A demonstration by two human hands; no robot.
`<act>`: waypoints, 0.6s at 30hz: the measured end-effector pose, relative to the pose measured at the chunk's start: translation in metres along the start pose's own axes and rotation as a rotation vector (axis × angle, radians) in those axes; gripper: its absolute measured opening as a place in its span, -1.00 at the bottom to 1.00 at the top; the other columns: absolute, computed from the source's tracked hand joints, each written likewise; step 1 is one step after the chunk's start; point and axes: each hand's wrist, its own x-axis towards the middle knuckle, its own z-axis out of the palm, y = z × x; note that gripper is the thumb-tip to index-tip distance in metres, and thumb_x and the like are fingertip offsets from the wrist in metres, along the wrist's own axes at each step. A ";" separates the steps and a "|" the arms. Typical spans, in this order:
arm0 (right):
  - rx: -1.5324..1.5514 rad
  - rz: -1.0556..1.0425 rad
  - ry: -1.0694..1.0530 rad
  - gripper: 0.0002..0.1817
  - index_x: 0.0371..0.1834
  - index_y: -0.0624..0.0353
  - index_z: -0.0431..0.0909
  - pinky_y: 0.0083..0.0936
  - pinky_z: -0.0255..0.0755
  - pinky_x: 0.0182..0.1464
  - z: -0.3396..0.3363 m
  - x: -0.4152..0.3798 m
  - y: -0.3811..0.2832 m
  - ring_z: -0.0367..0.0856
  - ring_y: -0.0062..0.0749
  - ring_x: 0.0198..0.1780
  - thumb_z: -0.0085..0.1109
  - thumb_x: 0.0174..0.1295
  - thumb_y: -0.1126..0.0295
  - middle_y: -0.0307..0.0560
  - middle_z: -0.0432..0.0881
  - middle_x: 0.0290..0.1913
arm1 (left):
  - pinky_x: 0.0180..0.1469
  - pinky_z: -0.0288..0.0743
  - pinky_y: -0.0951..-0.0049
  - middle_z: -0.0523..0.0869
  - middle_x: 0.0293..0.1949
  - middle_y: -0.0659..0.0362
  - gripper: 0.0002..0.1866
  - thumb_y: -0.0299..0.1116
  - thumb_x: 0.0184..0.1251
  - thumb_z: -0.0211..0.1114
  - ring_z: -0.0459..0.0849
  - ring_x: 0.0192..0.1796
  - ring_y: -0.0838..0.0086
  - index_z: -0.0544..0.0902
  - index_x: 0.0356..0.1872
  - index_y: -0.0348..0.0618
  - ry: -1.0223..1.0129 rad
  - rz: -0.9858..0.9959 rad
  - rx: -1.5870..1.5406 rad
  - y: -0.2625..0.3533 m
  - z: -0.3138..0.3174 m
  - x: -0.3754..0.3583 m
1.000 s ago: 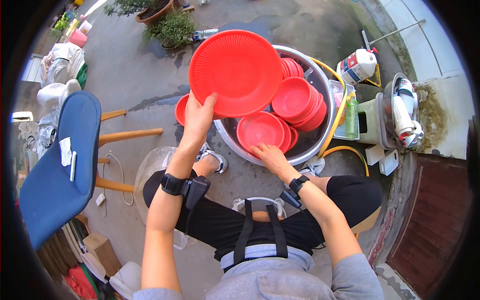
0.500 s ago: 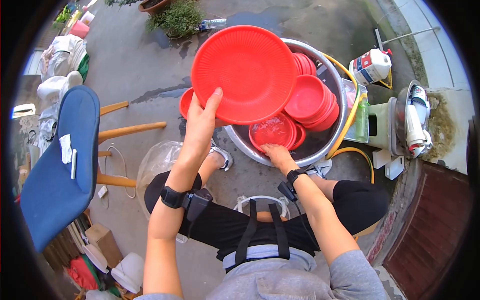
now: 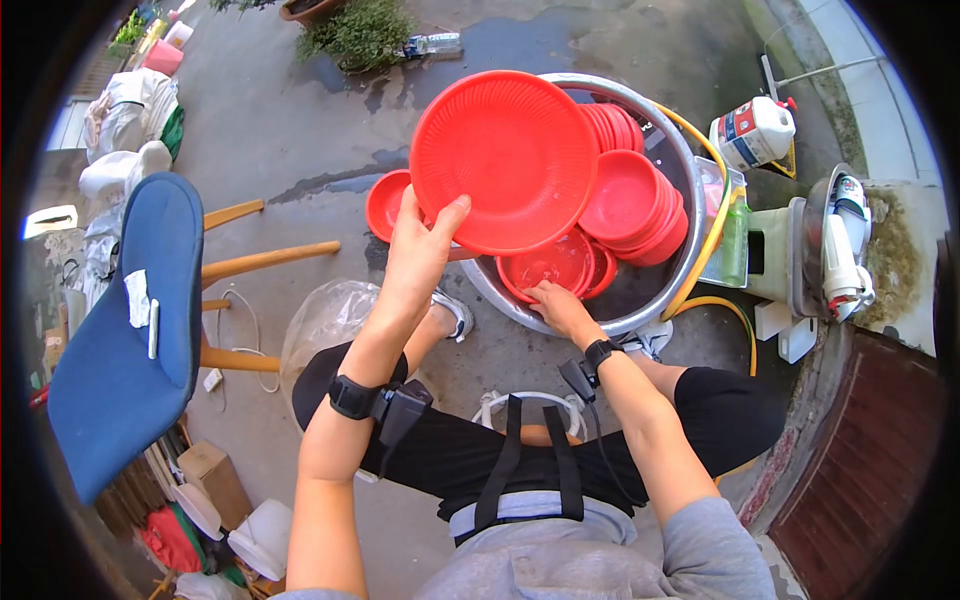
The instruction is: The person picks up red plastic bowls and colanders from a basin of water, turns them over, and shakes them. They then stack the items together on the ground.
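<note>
My left hand (image 3: 420,245) grips a wide red plastic plate (image 3: 505,160) by its near edge, thumb on the inner face. The plate, with a ribbed rim, is raised over the left side of a metal basin (image 3: 692,190) and hides part of it. My right hand (image 3: 562,308) has its fingers closed on the near rim of a red bowl (image 3: 550,262) in the basin; water glints inside that bowl. Beside it lie a leaning stack of red bowls (image 3: 622,195) and a row of red dishes (image 3: 615,128). Another red bowl (image 3: 386,205) shows left of the basin, partly covered.
A yellow hose (image 3: 712,240) curves along the basin's right side. Further right are a white jug (image 3: 752,132), a green bottle (image 3: 734,245) and a stool (image 3: 770,250) bearing a metal bowl. A blue chair (image 3: 130,320) and a clear plastic bag (image 3: 325,325) are to the left.
The plate in my left hand has moved slightly right and down, uncovering more of the red bowl at the left. My right hand stays at the bowl's rim, a little higher on it.
</note>
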 end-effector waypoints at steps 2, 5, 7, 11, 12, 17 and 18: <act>0.128 -0.036 0.074 -0.70 0.08 0.09 0.56 -0.23 0.44 0.05 -0.005 -0.004 -0.009 0.57 0.03 -0.02 0.10 0.28 0.38 0.07 0.61 -0.12 | -0.20 0.72 0.34 0.57 0.07 0.04 -0.51 -0.31 0.39 0.20 0.70 -0.06 0.39 0.30 0.26 -0.23 0.004 -0.005 0.003 0.000 0.002 -0.002; 0.504 0.220 0.298 -0.72 0.08 0.15 0.55 -0.31 0.44 0.04 -0.025 -0.010 -0.033 0.61 -0.04 -0.01 0.06 0.34 0.37 0.14 0.61 -0.07 | -0.04 0.63 0.40 0.56 0.10 0.05 -0.48 -0.43 0.32 0.23 0.63 0.04 0.41 0.29 0.26 -0.27 0.023 0.111 0.027 -0.015 0.001 0.004; 0.579 0.321 0.308 -0.70 0.11 0.24 0.51 -0.44 0.43 0.08 -0.040 -0.011 -0.033 0.62 -0.26 0.02 0.00 0.42 0.34 0.08 0.64 0.03 | 0.14 0.51 0.30 0.52 0.14 -0.01 -0.44 -0.48 0.28 0.23 0.55 0.17 0.28 0.27 0.29 -0.27 0.073 0.246 0.227 -0.026 -0.005 0.013; 1.498 0.197 0.491 -0.65 0.22 0.24 0.43 -0.52 0.27 0.28 -0.079 -0.025 -0.045 0.47 -0.55 0.18 -0.04 0.47 0.31 -0.17 0.56 0.16 | 0.24 0.37 0.23 0.47 0.16 -0.08 -0.41 -0.50 0.24 0.21 0.47 0.24 0.15 0.26 0.31 -0.24 0.103 0.334 0.326 -0.028 -0.007 0.017; 1.558 0.142 0.522 -0.65 0.23 0.23 0.42 -0.51 0.26 0.29 -0.091 -0.030 -0.052 0.46 -0.55 0.19 -0.03 0.47 0.32 -0.18 0.56 0.16 | 0.22 0.38 0.22 0.47 0.15 -0.09 -0.41 -0.49 0.23 0.20 0.47 0.22 0.11 0.26 0.31 -0.22 0.155 0.397 0.447 -0.027 -0.007 0.017; 1.635 0.020 0.697 -0.68 0.20 0.18 0.44 -0.49 0.25 0.30 -0.145 -0.052 -0.099 0.46 -0.56 0.19 0.00 0.46 0.34 -0.22 0.56 0.15 | 0.17 0.40 0.20 0.47 0.10 -0.11 -0.41 -0.44 0.21 0.20 0.48 0.15 0.06 0.28 0.31 -0.18 0.209 0.459 0.574 -0.030 -0.008 0.019; 1.589 -0.022 0.747 -0.70 0.18 0.17 0.45 -0.49 0.26 0.30 -0.153 -0.052 -0.105 0.46 -0.58 0.18 0.00 0.45 0.34 -0.23 0.56 0.14 | 0.14 0.42 0.21 0.47 0.09 -0.10 -0.41 -0.43 0.21 0.20 0.50 0.11 0.08 0.29 0.30 -0.19 0.203 0.414 0.564 -0.033 -0.008 0.021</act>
